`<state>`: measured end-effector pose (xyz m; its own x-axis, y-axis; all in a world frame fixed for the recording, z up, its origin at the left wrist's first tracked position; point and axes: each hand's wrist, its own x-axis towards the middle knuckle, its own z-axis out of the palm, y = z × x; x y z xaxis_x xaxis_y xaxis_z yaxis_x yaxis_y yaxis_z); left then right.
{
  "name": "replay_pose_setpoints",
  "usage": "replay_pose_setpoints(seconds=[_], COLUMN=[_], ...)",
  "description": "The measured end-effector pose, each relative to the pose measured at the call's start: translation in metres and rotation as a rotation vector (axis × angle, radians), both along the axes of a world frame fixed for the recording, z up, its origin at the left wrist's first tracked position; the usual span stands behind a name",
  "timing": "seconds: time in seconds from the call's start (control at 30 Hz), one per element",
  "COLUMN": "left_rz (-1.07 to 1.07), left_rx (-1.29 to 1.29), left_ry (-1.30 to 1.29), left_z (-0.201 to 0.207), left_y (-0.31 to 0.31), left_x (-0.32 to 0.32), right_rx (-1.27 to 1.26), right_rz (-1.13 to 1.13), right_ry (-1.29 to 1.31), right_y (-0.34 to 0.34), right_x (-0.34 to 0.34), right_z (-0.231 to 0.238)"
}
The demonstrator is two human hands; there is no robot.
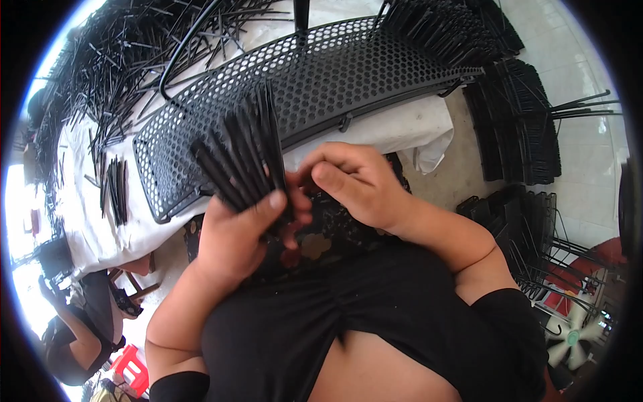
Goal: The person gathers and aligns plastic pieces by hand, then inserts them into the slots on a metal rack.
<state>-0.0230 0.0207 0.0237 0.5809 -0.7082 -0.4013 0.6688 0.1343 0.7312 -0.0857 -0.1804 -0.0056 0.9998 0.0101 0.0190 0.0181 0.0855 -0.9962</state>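
A fanned bundle of thin black strips [244, 157] stands up from my left hand [234, 231]. The thumb presses across its lower end and the fingers wrap behind it. Close to the bundle's right side is my right hand [365, 184], its fingers curled in and the thumb bent near them. The fingertips are partly hidden, so I cannot make out whether they hold a strip. Beyond both hands lies a black perforated metal panel [348, 84] with a raised rim, on a table with a white cover [402, 130]. The bundle overlaps the panel's near left part in view.
Loose black strips [140, 63] are heaped at the table's far left, with a small group [116, 187] nearer. Dense stacks of black parts [526, 120] stand at right, above black metal frames [516, 228]. A fan [573, 338] is lower right; another person [77, 335] is lower left.
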Motion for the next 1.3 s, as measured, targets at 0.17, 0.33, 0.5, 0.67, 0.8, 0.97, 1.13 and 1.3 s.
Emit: replay_pose_setpoints(seconds=[0.17,0.33,0.5,0.67,0.8,0.97,1.13,1.3], left_rz=[0.033,0.055,0.021,0.053,0.031,0.085,0.063,0.053], left_rx=[0.097,0.085,-0.007,-0.032,-0.001,-0.013,-0.030,0.067], left_ry=[0.266,0.321,0.390,0.330,0.311,0.360,0.458,0.377], left_z=[-0.027,-0.023,-0.019,-0.007,-0.006,-0.015,-0.018,-0.019], left_y=[0.004,0.000,0.005,0.003,0.005,0.008,0.016,0.021], left_x=[0.009,0.008,0.008,0.003,0.003,0.001,0.002,0.001], right_rx=[0.467,0.424,0.402,0.344,0.362,0.488,0.486,0.481], right_rz=[-0.041,-0.079,-0.107,-0.056,-0.178,-0.096,-0.118,-0.047], right_ry=[0.315,0.413,0.396,0.410,0.344,0.390,0.437,0.465], right_y=[0.023,0.029,0.031,0.032,0.044,0.035,0.040,0.041], right_x=[0.013,0.023,0.021,0.021,0.018,0.016,0.016,0.023], right_z=[-0.018,-0.017,-0.012,0.002,0.003,-0.013,-0.009,-0.012])
